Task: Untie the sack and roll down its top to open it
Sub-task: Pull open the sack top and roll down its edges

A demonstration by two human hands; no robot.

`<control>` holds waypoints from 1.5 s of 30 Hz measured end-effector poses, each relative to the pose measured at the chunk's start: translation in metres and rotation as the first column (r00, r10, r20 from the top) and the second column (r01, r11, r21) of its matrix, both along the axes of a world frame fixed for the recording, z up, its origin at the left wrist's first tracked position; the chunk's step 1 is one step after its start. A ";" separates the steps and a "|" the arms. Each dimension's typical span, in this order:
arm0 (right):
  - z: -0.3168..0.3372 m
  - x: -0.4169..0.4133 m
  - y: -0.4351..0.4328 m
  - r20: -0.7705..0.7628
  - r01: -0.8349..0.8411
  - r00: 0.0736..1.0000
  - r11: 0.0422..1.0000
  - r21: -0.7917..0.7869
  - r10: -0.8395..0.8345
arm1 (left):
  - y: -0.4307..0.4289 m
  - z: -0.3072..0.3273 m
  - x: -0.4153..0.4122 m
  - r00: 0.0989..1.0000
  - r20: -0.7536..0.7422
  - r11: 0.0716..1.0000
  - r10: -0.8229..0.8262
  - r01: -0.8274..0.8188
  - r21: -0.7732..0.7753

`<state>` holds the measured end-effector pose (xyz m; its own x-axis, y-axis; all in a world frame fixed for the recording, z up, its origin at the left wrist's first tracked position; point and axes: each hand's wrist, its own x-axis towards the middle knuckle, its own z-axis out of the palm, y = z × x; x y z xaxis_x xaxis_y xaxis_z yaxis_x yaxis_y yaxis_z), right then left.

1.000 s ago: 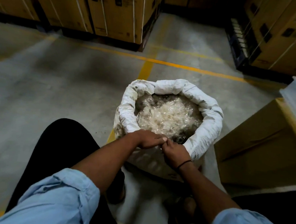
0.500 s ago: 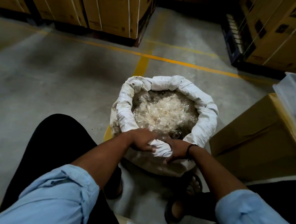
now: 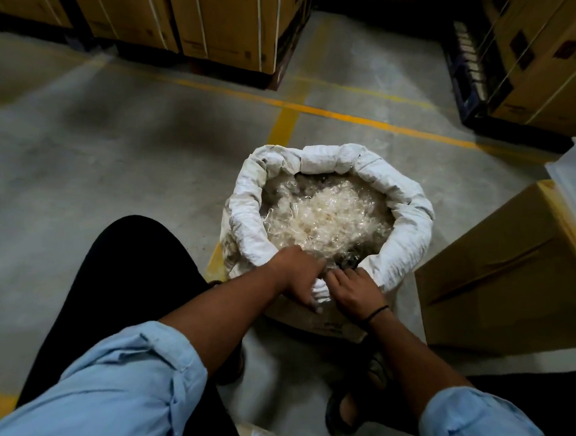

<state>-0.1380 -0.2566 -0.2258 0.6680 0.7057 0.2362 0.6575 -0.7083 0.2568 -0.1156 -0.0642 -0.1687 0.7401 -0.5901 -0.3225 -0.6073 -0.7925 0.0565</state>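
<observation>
Head view, looking down on a seated person at work. The sack (image 3: 411,222) stood upright on the concrete floor (image 3: 114,173) between the knees, its mouth open and its top turned down into a thick white roll that ran unbroken around the far side and both flanks. Both hands met at the near edge, the one stretch where the roll looked thin and unfinished. The left hand (image 3: 298,279) lay palm-down over the rim, fingers (image 3: 312,302) curled on a fold of white cloth; the right hand (image 3: 354,294), touching it on the other side of that fold, closed on the same cloth. How tightly either pinched could not be told, since the fold was mostly hidden under the knuckles. Beyond the grip lay the fill (image 3: 327,217), a pale translucent tangle, probably light plastic shreds. A cardboard box (image 3: 499,271) stood just right of the sack.

Handling, as judged: the woven cloth appeared limp yet slightly crisp, holding its roll without support; the load seemed light and springy. Hold was best taken on the free edge itself, thumbs inside and fingers outside, turning it outward in short stretches to either side of the grip.
</observation>
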 end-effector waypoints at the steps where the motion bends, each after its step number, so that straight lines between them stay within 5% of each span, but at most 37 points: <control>1: 0.001 0.000 0.001 -0.005 -0.007 1.000 1.000 0.013 0.007 | -0.003 0.002 0.002 0.994 -0.100 0.998 0.053 -0.055 -0.023; 3: 0.002 0.003 0.001 -0.070 0.003 0.998 1.000 0.008 -0.002 | -0.011 -0.001 0.002 0.973 -0.194 0.992 0.122 -0.126 -0.007; 9: 0.026 0.014 -0.003 -0.463 0.178 0.844 0.956 -0.233 -0.270 | -0.015 -0.023 -0.020 0.989 0.037 0.990 0.141 -0.141 -0.003; 15: 0.013 0.005 -0.023 -0.345 0.283 0.866 0.924 -0.259 -0.362 | -0.018 -0.068 -0.029 0.976 0.213 0.999 0.034 -0.030 -0.020; 21: 0.035 0.027 0.002 -0.551 0.207 0.682 0.850 -0.484 -0.480 | -0.008 -0.069 -0.032 0.988 0.149 0.999 0.034 -0.034 -0.001; 24: 0.048 0.041 0.006 -0.698 0.204 0.550 0.884 -0.421 -0.460 | -0.010 -0.057 -0.025 0.982 0.168 0.996 0.087 -0.080 -0.045; 27: 0.058 0.060 0.004 -0.688 0.334 0.641 0.931 -0.149 -0.340 | -0.007 -0.041 -0.010 0.906 0.377 0.964 0.190 -0.101 -0.244; 31: 0.062 0.078 0.001 -0.599 0.555 0.699 0.825 0.110 -0.391 | 0.006 -0.015 0.023 0.766 0.431 0.859 0.477 -0.302 -0.414; 35: 0.064 0.094 0.007 -0.511 0.580 0.706 0.815 0.017 -0.492 | 0.036 -0.008 0.065 0.797 0.390 0.886 0.461 -0.392 -0.247; 40: 0.069 0.147 -0.007 -0.591 0.615 0.627 0.788 -0.024 -0.508 | 0.069 -0.008 0.127 0.934 0.208 0.955 0.291 -0.269 -0.125; 45: 0.059 0.193 -0.021 -0.598 0.618 0.614 0.785 -0.041 -0.515 | 0.082 -0.018 0.181 0.934 0.192 0.953 0.302 -0.297 -0.056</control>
<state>0.0549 -0.2777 -0.1666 0.9624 0.1284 -0.2392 0.0916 -0.9830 -0.1590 0.0657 0.0178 -0.1870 0.9307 -0.3375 -0.1407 -0.3432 -0.9391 -0.0173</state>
